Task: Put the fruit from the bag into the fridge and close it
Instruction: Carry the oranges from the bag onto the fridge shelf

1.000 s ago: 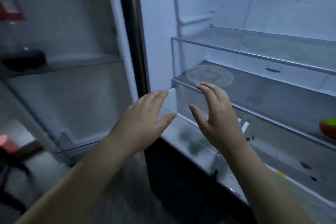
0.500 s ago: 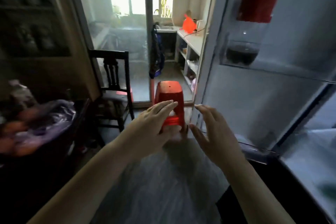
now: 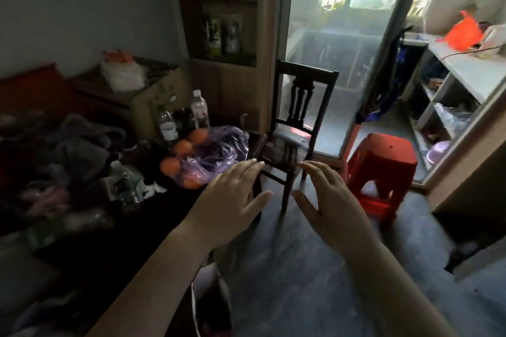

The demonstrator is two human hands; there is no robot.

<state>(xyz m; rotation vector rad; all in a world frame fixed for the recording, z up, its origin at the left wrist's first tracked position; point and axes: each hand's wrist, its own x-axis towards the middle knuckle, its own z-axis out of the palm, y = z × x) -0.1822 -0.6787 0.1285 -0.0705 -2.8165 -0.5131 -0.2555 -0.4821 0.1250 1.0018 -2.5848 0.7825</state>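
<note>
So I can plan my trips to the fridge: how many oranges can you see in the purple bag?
4 show: one orange at the purple bag's top, one below it, one lower left, one at the bottom. More may be hidden.

left hand [image 3: 232, 200]: open, empty | right hand [image 3: 331, 205]: open, empty, palms facing

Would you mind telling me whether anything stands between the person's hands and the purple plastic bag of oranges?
Nothing visible does. The left hand and right hand hover open and empty; the purple plastic bag with its oranges lies just ahead-left on the dark table. The dark wooden chair stands to the bag's right, outside that path.
</note>
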